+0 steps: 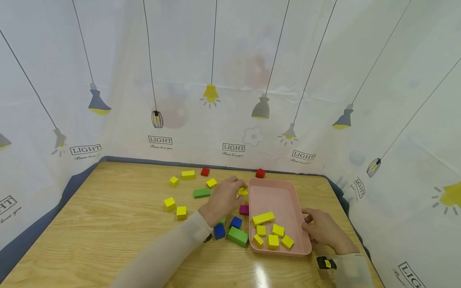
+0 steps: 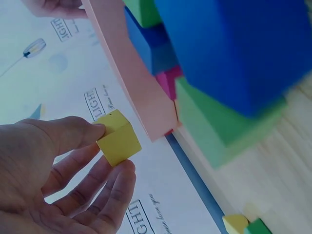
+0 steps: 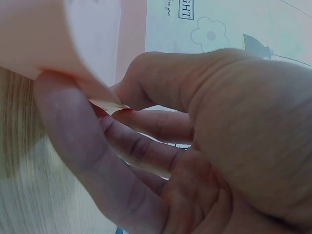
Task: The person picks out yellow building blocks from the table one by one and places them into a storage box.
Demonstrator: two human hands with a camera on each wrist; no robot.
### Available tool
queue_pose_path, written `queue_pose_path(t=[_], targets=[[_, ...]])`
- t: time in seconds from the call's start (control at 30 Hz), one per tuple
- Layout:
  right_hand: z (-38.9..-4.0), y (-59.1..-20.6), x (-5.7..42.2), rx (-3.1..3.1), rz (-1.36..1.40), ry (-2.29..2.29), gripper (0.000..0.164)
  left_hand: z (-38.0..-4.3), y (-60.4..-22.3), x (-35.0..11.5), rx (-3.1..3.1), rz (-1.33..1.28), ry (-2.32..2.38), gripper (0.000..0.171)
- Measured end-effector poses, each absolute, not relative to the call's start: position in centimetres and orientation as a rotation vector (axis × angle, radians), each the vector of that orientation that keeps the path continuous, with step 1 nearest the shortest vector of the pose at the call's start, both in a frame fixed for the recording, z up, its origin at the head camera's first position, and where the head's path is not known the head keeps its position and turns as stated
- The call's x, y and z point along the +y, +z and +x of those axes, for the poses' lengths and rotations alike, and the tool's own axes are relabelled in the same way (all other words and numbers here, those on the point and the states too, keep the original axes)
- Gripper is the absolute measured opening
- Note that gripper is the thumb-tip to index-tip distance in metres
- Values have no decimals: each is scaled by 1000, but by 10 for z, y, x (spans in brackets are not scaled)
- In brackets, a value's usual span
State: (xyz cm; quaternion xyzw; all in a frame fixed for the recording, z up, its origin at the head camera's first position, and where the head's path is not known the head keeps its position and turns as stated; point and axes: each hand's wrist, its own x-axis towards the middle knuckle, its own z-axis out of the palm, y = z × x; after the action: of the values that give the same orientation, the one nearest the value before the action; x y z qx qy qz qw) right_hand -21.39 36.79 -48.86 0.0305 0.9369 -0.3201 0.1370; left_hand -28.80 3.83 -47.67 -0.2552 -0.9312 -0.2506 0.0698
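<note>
My left hand [image 1: 224, 199] pinches a yellow block [image 2: 119, 139] between thumb and fingers, just left of the pink tray's far part. In the head view that block is partly covered by the fingers. My right hand [image 1: 321, 227] grips the right rim of the pink tray [image 1: 275, 188]; in the right wrist view the thumb lies over the edge and the fingers are beneath it. Inside the tray, several yellow blocks [image 1: 273, 241] lie at its near end, among them a longer yellow block [image 1: 263, 218].
Left of the tray are a large green block [image 1: 237, 236], blue blocks [image 1: 219, 231] and a magenta block [image 1: 244, 210]. Further left lie several yellow blocks [image 1: 181, 213] and a flat green block [image 1: 202, 193]. Red blocks [image 1: 260, 173] sit near the table's back edge, before a printed curtain [image 1: 187, 132].
</note>
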Motion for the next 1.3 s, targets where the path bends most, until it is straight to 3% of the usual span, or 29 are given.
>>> queue_pose_path(t=[0.6, 1.3], targets=[[-213, -486, 369, 2746, 16, -912, 55, -278, -481, 70, -2690, -963, -753, 28], [-212, -485, 367, 2732, 33, -906, 56, -270, -490, 74, -2784, -948, -750, 32]])
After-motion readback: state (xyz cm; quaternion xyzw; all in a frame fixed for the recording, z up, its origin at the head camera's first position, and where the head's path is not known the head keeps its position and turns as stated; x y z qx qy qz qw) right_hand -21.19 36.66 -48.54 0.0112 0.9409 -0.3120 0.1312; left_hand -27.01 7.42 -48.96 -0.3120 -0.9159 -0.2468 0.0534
